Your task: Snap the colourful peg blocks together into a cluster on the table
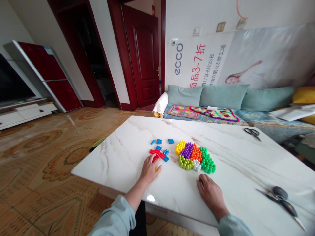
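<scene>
Left hand (150,168) working at the red pieces (155,151)

From my remote seat, I judge the step in hand to be handling the red pieces, left of centre on the pale surface (115,147). My left fingers reach over the nearest ones, bent and partly hiding them; I cannot tell whether they pinch any. A bit of yellow (156,169) shows by that thumb. Blue pieces (159,141) lie beside and beyond the red.

My right hand (211,193) rests near the white cluster (197,165) and green cluster (208,160), fingers curled loosely inward; I cannot see whether anything is under them.

To me, the next move calls for a light, narrow touch, since red and blue lie so close together.
</scene>
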Action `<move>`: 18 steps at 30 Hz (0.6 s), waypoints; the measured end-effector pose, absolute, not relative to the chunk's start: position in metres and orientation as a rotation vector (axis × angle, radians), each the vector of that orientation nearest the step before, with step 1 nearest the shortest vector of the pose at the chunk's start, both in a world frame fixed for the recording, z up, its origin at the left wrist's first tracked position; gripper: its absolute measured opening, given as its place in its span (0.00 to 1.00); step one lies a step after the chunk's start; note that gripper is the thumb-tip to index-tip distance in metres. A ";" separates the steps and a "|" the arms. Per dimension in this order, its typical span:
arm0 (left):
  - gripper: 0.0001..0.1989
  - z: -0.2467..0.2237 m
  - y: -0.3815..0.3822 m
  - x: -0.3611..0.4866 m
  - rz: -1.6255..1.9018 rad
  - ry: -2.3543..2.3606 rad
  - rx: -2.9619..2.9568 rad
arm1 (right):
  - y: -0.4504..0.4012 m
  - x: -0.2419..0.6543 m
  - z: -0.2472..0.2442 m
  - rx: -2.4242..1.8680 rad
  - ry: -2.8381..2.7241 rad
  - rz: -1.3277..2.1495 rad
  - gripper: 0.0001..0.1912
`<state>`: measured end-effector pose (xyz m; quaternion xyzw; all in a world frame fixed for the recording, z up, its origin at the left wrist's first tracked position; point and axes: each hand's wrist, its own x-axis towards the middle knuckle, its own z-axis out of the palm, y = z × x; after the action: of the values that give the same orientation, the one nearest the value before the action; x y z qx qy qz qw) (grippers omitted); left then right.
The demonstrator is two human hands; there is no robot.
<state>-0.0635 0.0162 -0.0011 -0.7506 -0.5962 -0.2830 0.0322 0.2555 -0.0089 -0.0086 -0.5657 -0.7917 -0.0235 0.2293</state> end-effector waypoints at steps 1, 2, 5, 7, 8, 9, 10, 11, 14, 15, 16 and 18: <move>0.16 -0.001 0.016 -0.063 -0.873 -1.829 -2.308 | -0.009 0.255 -0.008 -1.559 -2.179 -0.066 0.08; 0.16 -0.001 0.017 -0.063 -0.869 -1.827 -2.309 | -0.009 0.255 -0.008 -1.563 -2.177 -0.069 0.09; 0.16 0.000 0.017 -0.063 -0.832 -1.830 -2.319 | -0.011 0.254 -0.005 -1.580 -2.162 -0.080 0.09; 0.16 -0.001 0.018 -0.063 -0.799 -1.836 -2.311 | -0.012 0.253 -0.003 -1.595 -2.155 -0.070 0.08; 0.16 -0.002 0.018 -0.063 -0.783 -1.845 -2.307 | -0.012 0.253 -0.002 -1.601 -2.155 -0.060 0.08; 0.16 -0.002 0.019 -0.063 -0.769 -1.857 -2.305 | -0.012 0.253 -0.002 -1.605 -2.155 -0.050 0.08; 0.16 -0.003 0.019 -0.063 -0.753 -1.869 -2.305 | -0.012 0.253 -0.002 -1.608 -2.154 -0.044 0.08; 0.17 -0.003 0.020 -0.063 -0.739 -1.882 -2.306 | -0.012 0.252 -0.001 -1.609 -2.152 -0.042 0.08; 0.17 -0.003 0.021 -0.063 -0.701 -1.903 -2.301 | -0.012 0.252 -0.002 -1.612 -2.146 -0.048 0.08; 0.17 -0.003 0.021 -0.063 -0.694 -1.902 -2.297 | -0.012 0.252 -0.002 -1.614 -2.145 -0.050 0.08; 0.17 -0.002 0.021 -0.062 -0.690 -1.901 -2.295 | -0.012 0.252 -0.002 -1.614 -2.146 -0.052 0.08; 0.17 -0.001 0.020 -0.062 -0.689 -1.901 -2.292 | -0.012 0.252 -0.002 -1.613 -2.148 -0.059 0.08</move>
<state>-0.0618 0.0200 -0.0011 -0.7491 -0.6215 -0.2253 0.0426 0.2525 -0.0122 -0.0025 -0.5850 -0.7788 -0.0213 0.2254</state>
